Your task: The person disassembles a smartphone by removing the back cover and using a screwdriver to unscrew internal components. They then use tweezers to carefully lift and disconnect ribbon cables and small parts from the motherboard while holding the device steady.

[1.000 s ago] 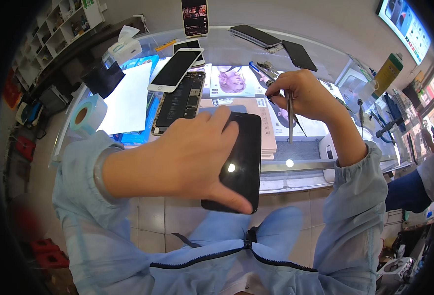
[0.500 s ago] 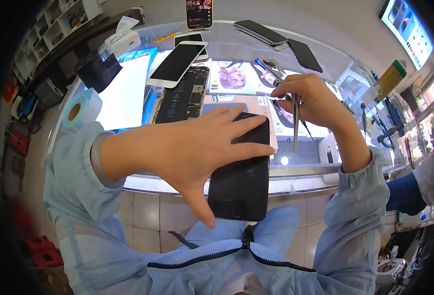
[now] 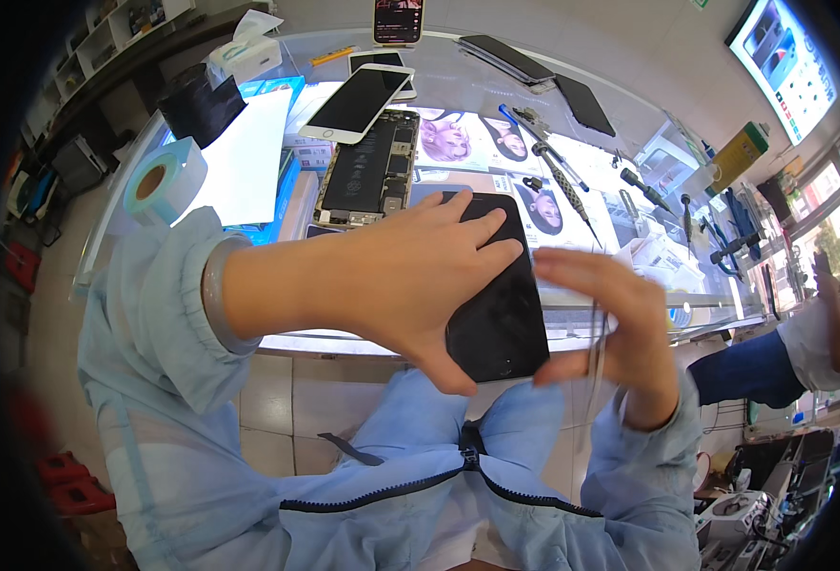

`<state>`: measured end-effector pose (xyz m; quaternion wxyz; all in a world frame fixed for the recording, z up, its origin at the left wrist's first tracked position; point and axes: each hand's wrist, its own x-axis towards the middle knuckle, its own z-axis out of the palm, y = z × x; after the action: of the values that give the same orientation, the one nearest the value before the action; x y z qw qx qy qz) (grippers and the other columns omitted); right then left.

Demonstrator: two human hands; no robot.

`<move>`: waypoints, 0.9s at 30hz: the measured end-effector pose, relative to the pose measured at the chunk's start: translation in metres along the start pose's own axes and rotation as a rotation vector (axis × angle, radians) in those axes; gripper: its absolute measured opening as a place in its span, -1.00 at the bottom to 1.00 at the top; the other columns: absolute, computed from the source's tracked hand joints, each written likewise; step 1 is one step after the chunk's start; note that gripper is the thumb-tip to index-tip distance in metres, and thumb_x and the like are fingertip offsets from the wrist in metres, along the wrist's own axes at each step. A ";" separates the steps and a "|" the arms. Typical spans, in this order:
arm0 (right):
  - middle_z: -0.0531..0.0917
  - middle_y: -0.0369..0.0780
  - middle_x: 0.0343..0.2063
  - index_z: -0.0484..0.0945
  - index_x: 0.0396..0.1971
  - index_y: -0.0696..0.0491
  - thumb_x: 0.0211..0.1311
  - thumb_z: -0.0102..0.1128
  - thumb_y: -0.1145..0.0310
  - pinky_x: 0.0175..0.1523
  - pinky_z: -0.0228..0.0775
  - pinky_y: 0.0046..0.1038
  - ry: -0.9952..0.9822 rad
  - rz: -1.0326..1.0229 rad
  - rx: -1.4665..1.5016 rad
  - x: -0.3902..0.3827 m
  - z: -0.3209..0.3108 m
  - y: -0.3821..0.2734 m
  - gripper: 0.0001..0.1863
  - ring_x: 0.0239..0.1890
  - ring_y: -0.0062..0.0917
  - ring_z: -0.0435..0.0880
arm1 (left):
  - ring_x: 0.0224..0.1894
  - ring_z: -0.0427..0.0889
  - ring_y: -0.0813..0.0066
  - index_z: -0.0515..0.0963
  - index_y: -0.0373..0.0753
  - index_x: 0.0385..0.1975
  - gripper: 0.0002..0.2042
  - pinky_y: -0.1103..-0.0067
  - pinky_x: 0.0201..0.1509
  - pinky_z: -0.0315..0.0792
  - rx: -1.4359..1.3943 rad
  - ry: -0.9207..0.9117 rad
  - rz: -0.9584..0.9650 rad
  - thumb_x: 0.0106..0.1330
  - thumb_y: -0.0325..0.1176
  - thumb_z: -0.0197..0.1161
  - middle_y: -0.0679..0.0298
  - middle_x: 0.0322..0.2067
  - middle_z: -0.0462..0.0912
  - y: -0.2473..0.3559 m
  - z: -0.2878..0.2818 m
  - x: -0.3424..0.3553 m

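The step in hand looks like holding the black phone steady while the right hand gets at its side. It may be a whole phone or just the front part; its back is hidden, so I can't tell. It is at the front of the bench, and its near end sticks out over the person's lap. What it rests on is hidden too.

The next move seems to call for a firm left hand and soft, careful right fingers along the phone's edge.

The left hand has a wide, flat grip. Its fingers are spread across the top of the black glass, and its thumb is down by the near left corner. I can't see if anything curls under.

The right hand is blurry. Its thumb and pointing finger are well apart, like a big letter C, right by the phone's right edge. I can't tell if they touch it. That hand also holds a thin metal tool, which hangs down, but the blur hides which fingers pinch it.

Just behind, an uncovered phone shows its insides, with a white phone leaning over its far end.
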<state>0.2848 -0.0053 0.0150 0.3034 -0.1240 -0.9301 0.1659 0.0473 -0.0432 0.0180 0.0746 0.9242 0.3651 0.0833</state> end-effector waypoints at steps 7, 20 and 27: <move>0.59 -0.07 -0.06 0.60 -0.18 0.15 -0.39 0.57 0.12 -0.05 0.52 -0.37 0.110 0.076 0.016 -0.029 0.028 -0.003 -0.33 -0.05 -0.24 0.63 | -0.07 0.46 -0.21 0.36 -0.49 -0.06 -0.16 0.28 -0.04 0.43 0.117 0.081 0.031 -0.19 0.17 0.35 -0.17 -0.12 0.44 0.006 0.008 0.000; 0.62 -0.04 -0.17 0.59 -0.23 0.19 -0.16 0.41 0.11 -0.05 0.53 -0.32 0.039 -0.110 -0.201 -0.025 0.024 -0.008 -0.48 -0.02 -0.15 0.60 | 0.02 0.48 -0.15 0.36 -0.45 0.02 -0.01 0.33 0.00 0.46 0.138 0.035 0.000 -0.28 0.33 0.36 -0.14 -0.01 0.45 0.005 -0.001 -0.001; 0.64 -0.01 -0.24 0.59 -0.24 0.20 -0.09 0.37 0.12 -0.12 0.55 -0.36 0.149 -0.157 -0.190 -0.018 0.017 -0.001 -0.51 -0.11 -0.17 0.65 | -0.02 0.52 -0.04 0.38 -0.39 0.04 -0.08 0.34 -0.01 0.45 0.034 0.278 0.096 -0.29 0.19 0.46 -0.06 -0.04 0.50 -0.010 0.008 -0.001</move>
<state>0.2884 -0.0161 -0.0063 0.3704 -0.0908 -0.9234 0.0433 0.0412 -0.0372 0.0076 0.0036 0.9214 0.3285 0.2076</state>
